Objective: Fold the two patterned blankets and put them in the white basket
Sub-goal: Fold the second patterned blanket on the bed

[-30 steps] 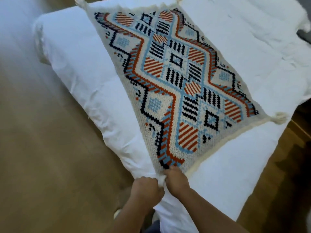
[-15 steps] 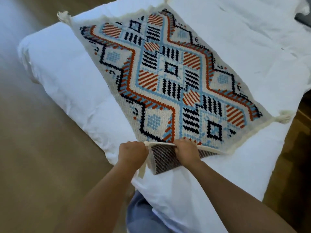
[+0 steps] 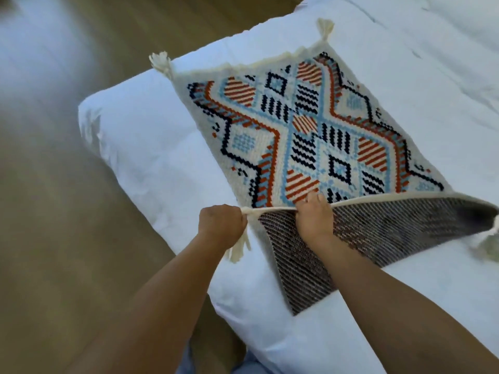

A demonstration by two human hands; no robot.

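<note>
Patterned blanket (image 3: 310, 125) lies on white bed (image 3: 151, 157), near end turned over, dark striped underside up; left hand (image 3: 221, 225) fingers curled tight on tasselled corner, right hand (image 3: 314, 217) fingers pinching cream edge.

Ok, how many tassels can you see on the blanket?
4: the far tassel, the far-left tassel, the near tassel hanging below the left hand, and the right tassel, blurred at the frame edge.

Soft even daylight, blurred floor (image 3: 67, 184) at left, wide-angle bending
</note>
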